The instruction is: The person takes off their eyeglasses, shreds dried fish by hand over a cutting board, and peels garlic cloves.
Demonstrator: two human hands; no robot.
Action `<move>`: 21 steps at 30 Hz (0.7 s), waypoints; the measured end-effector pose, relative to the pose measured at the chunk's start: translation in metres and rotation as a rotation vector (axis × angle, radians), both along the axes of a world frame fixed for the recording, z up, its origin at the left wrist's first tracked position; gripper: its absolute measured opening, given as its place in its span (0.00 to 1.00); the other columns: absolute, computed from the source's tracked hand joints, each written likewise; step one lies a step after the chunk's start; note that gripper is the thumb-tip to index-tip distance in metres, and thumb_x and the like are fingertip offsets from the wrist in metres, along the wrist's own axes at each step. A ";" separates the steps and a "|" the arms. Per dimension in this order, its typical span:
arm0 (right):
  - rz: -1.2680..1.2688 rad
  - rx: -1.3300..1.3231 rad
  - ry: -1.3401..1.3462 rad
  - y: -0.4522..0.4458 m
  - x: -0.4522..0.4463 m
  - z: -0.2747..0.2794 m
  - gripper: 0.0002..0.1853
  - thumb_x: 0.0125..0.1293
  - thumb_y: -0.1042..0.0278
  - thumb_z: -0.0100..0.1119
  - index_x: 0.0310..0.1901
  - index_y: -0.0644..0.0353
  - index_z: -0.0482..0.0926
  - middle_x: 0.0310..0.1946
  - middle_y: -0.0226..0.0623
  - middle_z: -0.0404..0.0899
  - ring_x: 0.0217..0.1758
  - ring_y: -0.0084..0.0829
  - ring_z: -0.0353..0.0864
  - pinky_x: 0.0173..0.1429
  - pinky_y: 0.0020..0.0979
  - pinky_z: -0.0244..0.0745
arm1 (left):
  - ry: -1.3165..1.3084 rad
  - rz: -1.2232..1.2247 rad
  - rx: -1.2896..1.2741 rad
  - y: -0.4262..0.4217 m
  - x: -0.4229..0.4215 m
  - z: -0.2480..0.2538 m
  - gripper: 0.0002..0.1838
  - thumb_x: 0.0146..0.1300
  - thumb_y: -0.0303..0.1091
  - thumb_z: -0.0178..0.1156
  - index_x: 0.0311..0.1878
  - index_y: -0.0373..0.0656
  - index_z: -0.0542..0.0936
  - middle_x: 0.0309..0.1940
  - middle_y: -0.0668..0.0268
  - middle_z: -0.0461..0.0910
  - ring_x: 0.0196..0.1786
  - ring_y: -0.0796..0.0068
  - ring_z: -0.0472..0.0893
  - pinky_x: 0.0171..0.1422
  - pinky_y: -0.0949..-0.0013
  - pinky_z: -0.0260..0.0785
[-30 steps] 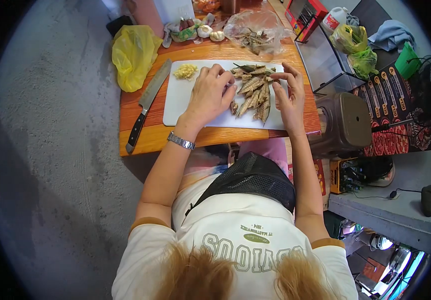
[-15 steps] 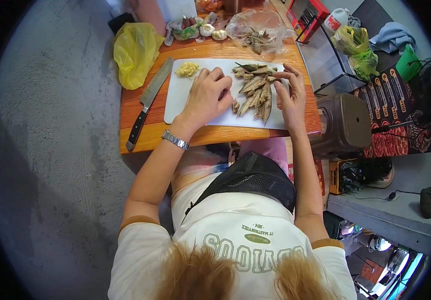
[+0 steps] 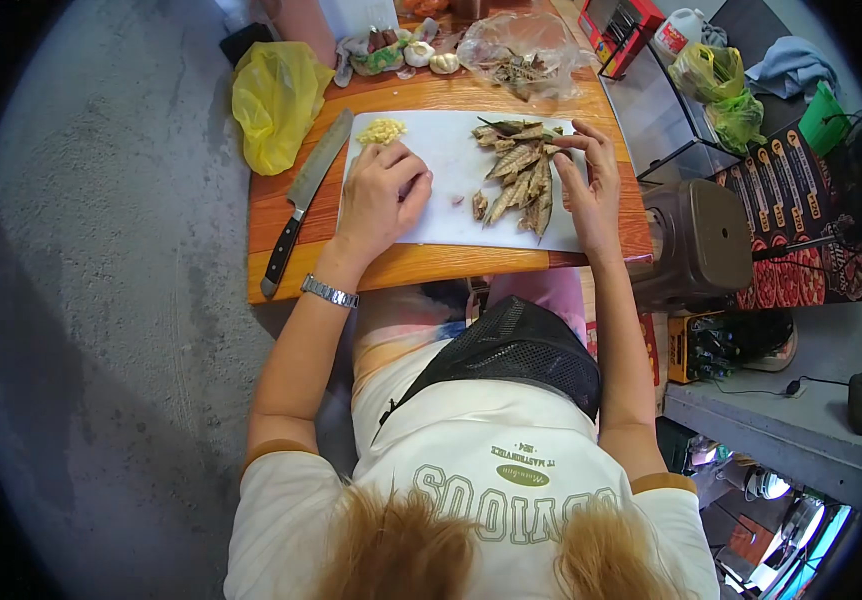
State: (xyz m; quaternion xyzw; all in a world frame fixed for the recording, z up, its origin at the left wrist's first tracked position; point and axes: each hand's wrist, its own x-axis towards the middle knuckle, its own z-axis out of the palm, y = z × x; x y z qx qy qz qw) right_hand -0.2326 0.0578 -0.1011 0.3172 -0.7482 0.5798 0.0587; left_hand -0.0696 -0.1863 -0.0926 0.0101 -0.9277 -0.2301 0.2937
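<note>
A white cutting board (image 3: 441, 225) lies on the wooden table. On its right half is a heap of dried fish pieces (image 3: 516, 175), brown and ridged. Chopped garlic (image 3: 382, 131) is piled at the upper left corner. My left hand (image 3: 383, 195) rests on the board's left side just below the garlic, fingers curled in; what they hold, if anything, is hidden. My right hand (image 3: 591, 175) is at the board's right edge, thumb and fingers apart, fingertips beside the fish. Left of the board lies a knife (image 3: 306, 190) with a black handle.
A yellow plastic bag (image 3: 276, 105) sits at the table's left edge. Garlic bulbs (image 3: 431, 58) and a clear bag (image 3: 526, 55) with more dried pieces stand behind the board. A brown stool (image 3: 696, 245) is right of the table (image 3: 431, 262).
My left hand has moved left across the board, away from the fish and closer to the garlic. A small scrap now shows on the board. My right hand stays near the fish.
</note>
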 end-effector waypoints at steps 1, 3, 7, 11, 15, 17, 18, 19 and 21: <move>0.001 -0.009 0.012 0.000 0.000 0.000 0.13 0.72 0.66 0.64 0.53 0.61 0.86 0.71 0.40 0.71 0.69 0.29 0.74 0.61 0.27 0.74 | -0.002 0.000 0.000 -0.001 0.000 0.000 0.03 0.61 0.29 0.68 0.35 0.42 0.84 0.38 0.62 0.81 0.44 0.56 0.78 0.53 0.56 0.72; 0.003 -0.019 0.024 -0.001 0.001 -0.001 0.13 0.72 0.66 0.64 0.53 0.61 0.86 0.71 0.40 0.71 0.68 0.28 0.75 0.59 0.26 0.74 | 0.063 0.008 -0.022 -0.002 -0.002 0.002 0.03 0.61 0.30 0.69 0.35 0.43 0.85 0.38 0.64 0.82 0.44 0.57 0.78 0.53 0.56 0.72; 0.006 -0.012 -0.043 -0.001 -0.001 -0.001 0.13 0.73 0.66 0.63 0.53 0.61 0.86 0.70 0.39 0.71 0.66 0.26 0.75 0.55 0.23 0.74 | 0.135 0.030 -0.086 0.005 -0.003 0.009 0.04 0.61 0.33 0.71 0.35 0.45 0.86 0.38 0.67 0.83 0.47 0.59 0.79 0.56 0.56 0.71; -0.006 -0.013 0.030 -0.002 -0.002 -0.003 0.12 0.73 0.66 0.63 0.53 0.61 0.85 0.70 0.38 0.72 0.65 0.25 0.75 0.56 0.24 0.74 | 0.112 -0.076 -0.183 0.018 -0.003 0.017 0.04 0.59 0.33 0.71 0.35 0.47 0.86 0.39 0.69 0.83 0.51 0.60 0.79 0.64 0.54 0.68; -0.010 -0.023 -0.055 -0.001 0.002 0.001 0.12 0.73 0.66 0.63 0.53 0.61 0.86 0.69 0.38 0.72 0.66 0.25 0.74 0.60 0.25 0.72 | 0.056 -0.129 -0.191 0.022 -0.003 0.010 0.04 0.58 0.32 0.71 0.35 0.48 0.85 0.40 0.69 0.83 0.56 0.60 0.78 0.71 0.49 0.62; -0.014 -0.025 0.008 -0.002 0.000 -0.002 0.12 0.73 0.66 0.63 0.52 0.61 0.86 0.69 0.37 0.72 0.63 0.24 0.76 0.57 0.24 0.73 | 0.035 -0.133 -0.176 0.024 -0.003 0.010 0.04 0.58 0.32 0.70 0.35 0.48 0.85 0.40 0.69 0.83 0.57 0.60 0.78 0.73 0.47 0.60; -0.016 -0.026 0.040 -0.002 -0.001 -0.002 0.11 0.73 0.66 0.63 0.52 0.60 0.86 0.69 0.36 0.72 0.61 0.23 0.77 0.55 0.24 0.73 | 0.036 -0.134 -0.189 0.025 -0.004 0.013 0.04 0.58 0.31 0.70 0.35 0.48 0.85 0.40 0.68 0.83 0.58 0.60 0.78 0.74 0.46 0.60; -0.023 -0.027 0.039 -0.001 -0.001 -0.003 0.11 0.73 0.66 0.63 0.52 0.60 0.86 0.69 0.36 0.72 0.61 0.23 0.77 0.55 0.24 0.73 | 0.038 -0.136 -0.203 0.026 -0.004 0.017 0.04 0.58 0.31 0.70 0.35 0.47 0.84 0.40 0.68 0.82 0.58 0.60 0.78 0.74 0.45 0.59; -0.034 -0.010 0.069 -0.001 -0.001 -0.004 0.11 0.73 0.66 0.64 0.52 0.60 0.86 0.69 0.36 0.72 0.59 0.22 0.77 0.51 0.23 0.74 | 0.040 -0.142 -0.216 0.028 -0.003 0.018 0.04 0.58 0.31 0.69 0.35 0.47 0.84 0.40 0.68 0.82 0.58 0.59 0.78 0.75 0.44 0.58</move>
